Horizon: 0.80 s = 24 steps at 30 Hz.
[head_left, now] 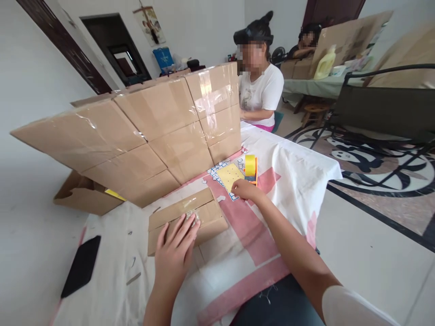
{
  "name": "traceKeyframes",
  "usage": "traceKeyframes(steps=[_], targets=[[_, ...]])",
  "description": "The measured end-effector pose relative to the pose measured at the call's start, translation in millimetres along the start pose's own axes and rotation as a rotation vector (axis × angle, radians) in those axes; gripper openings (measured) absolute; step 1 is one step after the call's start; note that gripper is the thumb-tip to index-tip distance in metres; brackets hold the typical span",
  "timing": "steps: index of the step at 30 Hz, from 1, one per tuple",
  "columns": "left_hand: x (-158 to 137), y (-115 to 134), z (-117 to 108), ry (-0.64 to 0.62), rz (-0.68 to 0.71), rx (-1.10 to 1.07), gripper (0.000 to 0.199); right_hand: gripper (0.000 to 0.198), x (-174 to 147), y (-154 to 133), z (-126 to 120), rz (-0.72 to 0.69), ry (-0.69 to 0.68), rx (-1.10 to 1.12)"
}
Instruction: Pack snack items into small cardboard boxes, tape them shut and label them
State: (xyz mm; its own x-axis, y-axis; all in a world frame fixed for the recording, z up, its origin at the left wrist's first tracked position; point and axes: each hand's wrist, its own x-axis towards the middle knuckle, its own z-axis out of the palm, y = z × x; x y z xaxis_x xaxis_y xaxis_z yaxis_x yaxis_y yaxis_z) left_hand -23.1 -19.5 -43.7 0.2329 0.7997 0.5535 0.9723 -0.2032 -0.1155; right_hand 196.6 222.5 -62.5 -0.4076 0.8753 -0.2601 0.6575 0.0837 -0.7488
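My left hand [176, 244] rests with fingers spread on top of a closed cardboard box [207, 210]. Crumpled clear tape [193, 218] shows at its fingertips. My right hand [245, 189] is low over the tablecloth, fingers curled and pressed together beside a tape dispenser. What they hold, if anything, is hidden. That tape dispenser [250, 166] carries a yellow roll on an orange frame. Under and left of my right hand lies a yellow patch with a stone-pattern border [228, 174], part of the cloth's print or a sheet on it.
A tall wall of taped cardboard boxes [176, 122] stands behind the small box. An open carton [88, 194] is at the left, and a black phone-like slab [81, 266] lies on the tablecloth [288, 158]. A person [261, 90] sits across; another is farther back.
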Motion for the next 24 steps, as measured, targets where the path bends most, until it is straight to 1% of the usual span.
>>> traceKeyframes(steps=[1, 4, 6, 8, 11, 14, 18, 21, 24], targets=[[0, 0, 1, 0.011, 0.005, 0.003, 0.048, 0.001, -2, 3, 5, 0.021, -0.029, -0.022], [-1, -2, 3, 0.041, 0.026, 0.013, 0.048, 0.011, -3, 6, 14, 0.08, -0.069, -0.11], [-1, -3, 4, 0.057, 0.039, 0.02, 0.048, 0.02, -2, 5, 15, 0.101, -0.043, -0.175], [-1, -4, 5, 0.065, 0.059, 0.028, 0.048, 0.029, -1, 4, 13, 0.117, 0.015, -0.235], [-1, -5, 7, 0.073, 0.077, 0.045, 0.048, 0.036, 2, 7, 6, 0.171, 0.095, -0.288], [-1, -5, 9, 0.084, 0.063, 0.054, 0.046, 0.037, 6, 16, -7, 0.239, 0.158, -0.3], [-1, -4, 10, 0.117, 0.052, 0.062, 0.044, 0.039, 9, 29, -23, 0.293, 0.223, -0.307], [-2, -3, 10, 0.123, 0.053, 0.07, 0.044, 0.055, 8, 27, -21, 0.327, 0.27, -0.334], [-2, -3, 10, 0.123, 0.046, 0.073, 0.043, 0.076, 8, 18, -8, 0.326, 0.319, -0.366]])
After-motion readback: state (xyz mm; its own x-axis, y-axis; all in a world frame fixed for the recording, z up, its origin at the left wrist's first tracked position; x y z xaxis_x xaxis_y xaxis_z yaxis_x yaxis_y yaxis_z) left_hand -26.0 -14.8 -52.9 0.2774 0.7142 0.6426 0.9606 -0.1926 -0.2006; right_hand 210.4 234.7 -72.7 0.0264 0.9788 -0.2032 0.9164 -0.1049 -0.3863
